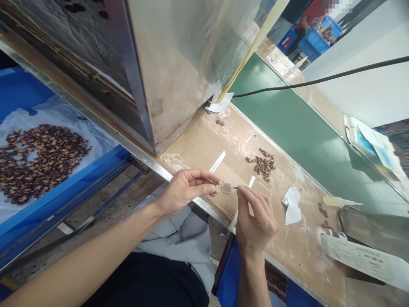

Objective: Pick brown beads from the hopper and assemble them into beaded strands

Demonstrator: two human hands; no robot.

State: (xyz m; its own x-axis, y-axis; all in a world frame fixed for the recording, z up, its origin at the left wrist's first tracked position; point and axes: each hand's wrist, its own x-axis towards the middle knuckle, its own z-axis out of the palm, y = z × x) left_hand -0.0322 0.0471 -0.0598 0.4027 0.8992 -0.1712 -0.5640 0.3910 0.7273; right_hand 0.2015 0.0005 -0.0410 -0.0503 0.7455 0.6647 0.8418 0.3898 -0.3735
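Observation:
Above the cardboard patch at the front of the workbench, my left hand [191, 186] has its thumb and fingertips brought together. Whatever sits in that pinch is too small to name. My right hand [257, 211] is also pinched, around something small and dark whose tip points left. Between the two hands lies a small clear round dish [227, 188], close to the right fingertips. Behind it is a pile of small brown-and-gold pieces [262, 164]. White tape strips [217, 161] edge the cardboard on both sides.
A large metal-framed box [179, 76] stands at the left back. A green conveyor belt [287, 111] runs behind the bench, with a black cable [319, 80] over it. Crumpled white paper [292, 204] and a labelled bottle [367, 258] lie right. A blue tray [99, 168] holds many pieces.

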